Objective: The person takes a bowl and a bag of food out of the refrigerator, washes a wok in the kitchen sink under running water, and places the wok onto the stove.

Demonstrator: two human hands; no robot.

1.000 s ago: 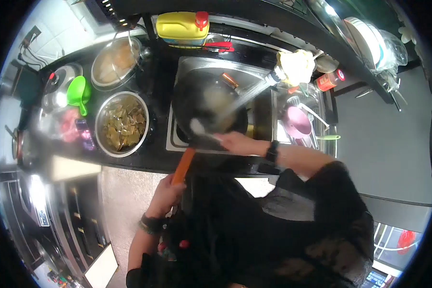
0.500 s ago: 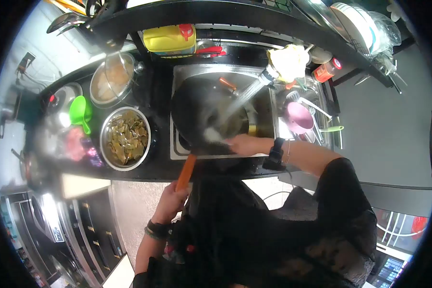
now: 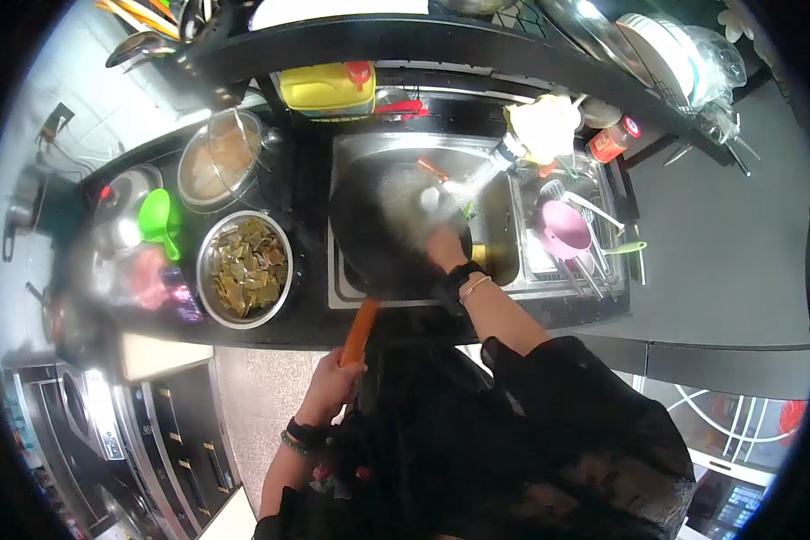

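Observation:
A black wok (image 3: pixel 369 234) lies tilted in the steel sink, its wooden handle (image 3: pixel 360 333) pointing toward me. My left hand (image 3: pixel 331 387) is wrapped round that handle. Inside the wok is my right hand (image 3: pixel 443 248), blurred by motion, its fingers closed around something pale that I cannot make out. Water streams from the faucet (image 3: pixel 508 151) into the wok just beyond my right hand, and the splash hides part of the wok's inside.
Left of the sink (image 3: pixel 337 292) stand a steel bowl of dark, leafy-looking pieces (image 3: pixel 246 270), a lidded pot (image 3: pixel 216 162) and a green scoop (image 3: pixel 156 216). At right are a pink colander-like bowl (image 3: pixel 565 229), utensils and a red-lidded jar (image 3: pixel 610 142). A black shelf (image 3: pixel 378 40) spans above.
My right hand has moved up and deeper into the wok, from its near edge toward the water stream. My left hand keeps its hold on the handle. The whole view has shifted slightly.

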